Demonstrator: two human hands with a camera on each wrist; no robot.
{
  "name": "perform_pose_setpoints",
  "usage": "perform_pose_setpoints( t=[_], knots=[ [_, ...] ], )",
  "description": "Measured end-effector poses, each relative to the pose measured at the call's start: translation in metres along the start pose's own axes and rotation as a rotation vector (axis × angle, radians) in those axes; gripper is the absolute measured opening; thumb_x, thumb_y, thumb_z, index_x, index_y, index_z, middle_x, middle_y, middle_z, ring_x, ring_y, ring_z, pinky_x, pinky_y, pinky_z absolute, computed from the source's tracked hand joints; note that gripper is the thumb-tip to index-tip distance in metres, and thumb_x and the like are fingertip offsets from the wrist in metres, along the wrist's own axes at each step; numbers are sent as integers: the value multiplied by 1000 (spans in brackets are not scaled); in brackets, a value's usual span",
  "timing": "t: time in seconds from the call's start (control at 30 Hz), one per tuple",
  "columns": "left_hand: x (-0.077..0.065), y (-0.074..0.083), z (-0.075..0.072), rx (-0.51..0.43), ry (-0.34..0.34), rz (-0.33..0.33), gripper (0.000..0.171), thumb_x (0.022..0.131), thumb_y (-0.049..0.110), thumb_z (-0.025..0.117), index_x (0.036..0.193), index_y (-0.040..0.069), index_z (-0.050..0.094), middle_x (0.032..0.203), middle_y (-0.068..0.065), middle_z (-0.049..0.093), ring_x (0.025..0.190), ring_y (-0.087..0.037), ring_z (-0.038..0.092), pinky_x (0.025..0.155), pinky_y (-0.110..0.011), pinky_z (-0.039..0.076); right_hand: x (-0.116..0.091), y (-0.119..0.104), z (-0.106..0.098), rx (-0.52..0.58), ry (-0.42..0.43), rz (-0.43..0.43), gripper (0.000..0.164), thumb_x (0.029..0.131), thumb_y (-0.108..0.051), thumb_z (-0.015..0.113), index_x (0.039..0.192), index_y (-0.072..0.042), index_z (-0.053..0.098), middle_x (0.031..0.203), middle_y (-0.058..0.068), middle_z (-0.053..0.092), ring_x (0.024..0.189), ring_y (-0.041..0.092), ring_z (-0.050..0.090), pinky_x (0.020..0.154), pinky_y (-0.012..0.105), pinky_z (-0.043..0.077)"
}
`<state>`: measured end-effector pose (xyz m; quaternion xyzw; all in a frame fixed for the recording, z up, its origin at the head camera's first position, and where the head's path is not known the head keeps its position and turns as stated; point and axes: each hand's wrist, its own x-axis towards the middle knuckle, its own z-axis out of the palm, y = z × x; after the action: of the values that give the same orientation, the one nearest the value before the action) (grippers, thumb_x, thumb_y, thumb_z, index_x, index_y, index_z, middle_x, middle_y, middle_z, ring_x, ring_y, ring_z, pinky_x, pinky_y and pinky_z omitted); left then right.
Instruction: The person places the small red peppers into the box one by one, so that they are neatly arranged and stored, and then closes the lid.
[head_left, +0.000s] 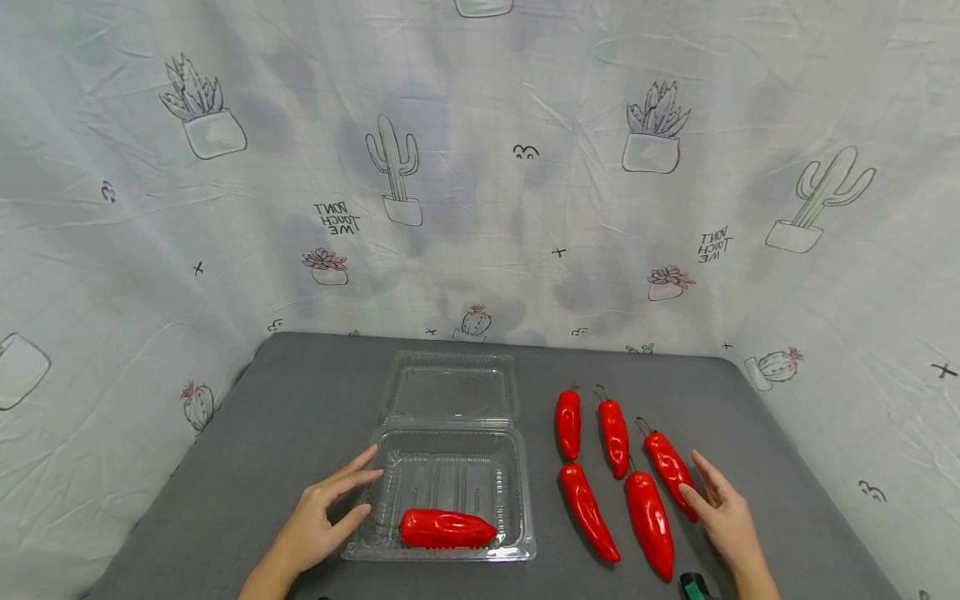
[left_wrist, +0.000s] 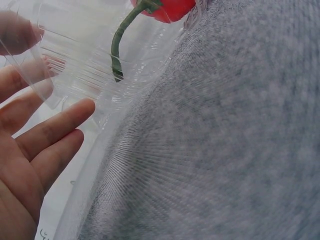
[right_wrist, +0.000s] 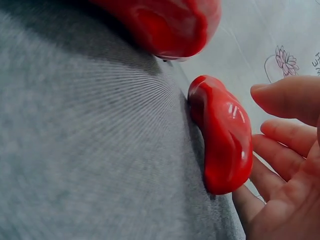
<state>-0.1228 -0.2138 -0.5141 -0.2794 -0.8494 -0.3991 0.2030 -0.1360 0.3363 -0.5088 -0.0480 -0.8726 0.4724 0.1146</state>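
A clear plastic clamshell box (head_left: 517,533) lies with its lid back on the table, and one red chili pepper (head_left: 448,529) rests crosswise in its near part. My left hand (head_left: 322,512) is at the box's left side, fingers extended along the rim. In the left wrist view that pepper's green stem (left_wrist: 118,50) shows through the plastic. My right hand (head_left: 723,512) is beside the rightmost red chili pepper (head_left: 670,467), thumb and fingers spread around its lower end. The right wrist view shows this pepper (right_wrist: 225,140) just off the relaxed fingers.
More red chili peppers (head_left: 650,525) lie in two rows on the grey table (head_left: 315,392), right of the box. A dark and green object (head_left: 693,586) shows at the near edge by my right wrist. A printed curtain (head_left: 480,192) surrounds the table.
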Motion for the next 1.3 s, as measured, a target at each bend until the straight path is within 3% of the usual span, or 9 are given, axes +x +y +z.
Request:
perform_pose_setpoints(
  t=[0.23,0.3,0.43,0.77,0.83,0.93,1.03,1.17,1.3],
  knots=[
    [0,3,-1,-5,-17,-1,46,76,-1,72,121,7,63,140,-17,50,124,-15,50,80,-34,54,0,6,3,-41,8,-85,58,90,-17,65,138,7,42,142,0,44,106,-33,27,89,-6,26],
    [0,4,-1,-15,-25,-13,45,78,0,72,121,7,63,141,-16,49,125,-13,48,82,-34,54,1,7,3,-43,-1,-87,59,90,-17,65,138,8,41,144,4,43,105,-34,27,88,-7,25],
    [0,4,-1,-24,-24,-17,45,78,-1,71,121,7,63,141,-16,49,126,-12,47,84,-32,53,1,6,3,-60,-23,-59,62,90,-21,65,140,7,40,141,33,39,102,-35,24,86,-8,21],
    [0,3,-1,-4,-6,-15,46,76,-2,72,120,7,64,140,-17,50,125,-13,48,82,-31,54,-1,7,4,-178,-20,-48,60,89,-29,65,138,1,45,137,29,47,103,-30,25,79,-8,19],
    [0,3,-1,-5,-9,-20,45,77,-1,72,120,7,64,140,-17,50,126,-12,48,82,-31,53,-1,7,4,-190,-22,-47,60,89,-28,66,138,1,46,136,29,47,109,-20,35,79,-8,19],
    [1,4,-1,-4,-12,-24,45,77,-1,72,120,8,64,140,-16,50,126,-12,47,82,-31,54,0,7,4,-211,-37,-27,61,89,-29,65,139,1,45,137,29,47,121,13,48,80,-5,21],
    [1,5,-1,-1,-13,-22,45,77,-1,72,120,8,64,140,-16,50,126,-12,47,81,-32,54,1,7,4,-235,-52,-4,63,90,-30,64,140,1,43,137,30,46,122,41,44,91,12,35],
    [1,2,0,-4,-7,-10,45,76,-2,72,120,7,64,140,-17,50,126,-12,47,82,-30,53,2,8,4,-256,-56,1,63,90,-32,64,140,1,42,137,31,46,123,44,44,94,41,37],
    [0,1,-1,-20,-38,-30,43,79,0,71,121,6,63,141,-18,49,129,-7,44,88,-25,49,3,7,4,-247,-63,4,64,90,-31,64,140,1,42,137,32,45,123,45,44,94,47,37]
  ],
)
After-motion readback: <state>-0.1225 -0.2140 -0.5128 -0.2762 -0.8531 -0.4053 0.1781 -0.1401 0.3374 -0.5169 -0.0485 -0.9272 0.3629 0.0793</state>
